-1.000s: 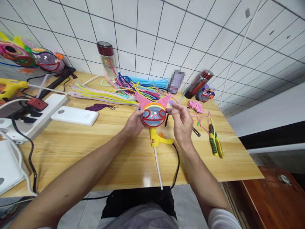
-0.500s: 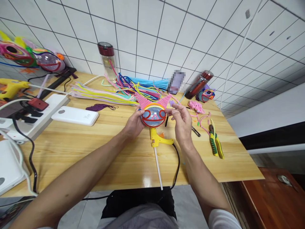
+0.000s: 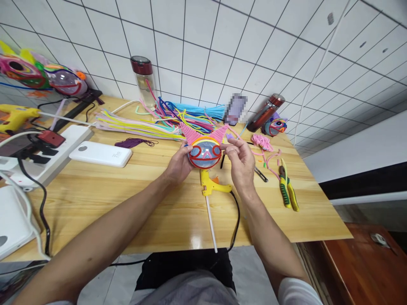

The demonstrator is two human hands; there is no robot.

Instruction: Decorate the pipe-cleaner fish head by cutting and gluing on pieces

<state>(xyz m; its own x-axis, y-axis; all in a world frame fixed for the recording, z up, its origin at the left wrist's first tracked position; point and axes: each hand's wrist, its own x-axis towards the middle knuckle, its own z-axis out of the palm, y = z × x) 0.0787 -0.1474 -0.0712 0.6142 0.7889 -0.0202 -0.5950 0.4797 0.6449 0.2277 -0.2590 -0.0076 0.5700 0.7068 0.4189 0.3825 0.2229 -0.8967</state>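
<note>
A clear ball decorated as an animal face (image 3: pixel 205 158) is held up over the table. It has pink pipe-cleaner ears, an orange and yellow band on top, red rings for eyes and a red line across. My left hand (image 3: pixel 180 164) grips its left side, thumb at the front. At the right edge, beside the red eye ring, the fingertips of my right hand (image 3: pixel 242 163) press against the ball; its fingers are bent together. Just below the ball lies a yellow glue gun (image 3: pixel 208 184) with a glue stick in its back end.
Pipe cleaners (image 3: pixel 140 127) in many colours lie behind, near a glass bottle (image 3: pixel 144 82). A power bank (image 3: pixel 100 153) and a power strip (image 3: pixel 57 154) are at left. Pliers (image 3: pixel 288 186), a pink coil (image 3: pixel 262 142) and a red flask (image 3: pixel 266 112) are at right.
My right hand has shifted very slightly left at the ball's edge, its fingers a little more bent. The ball and my left hand stay almost in place.
</note>
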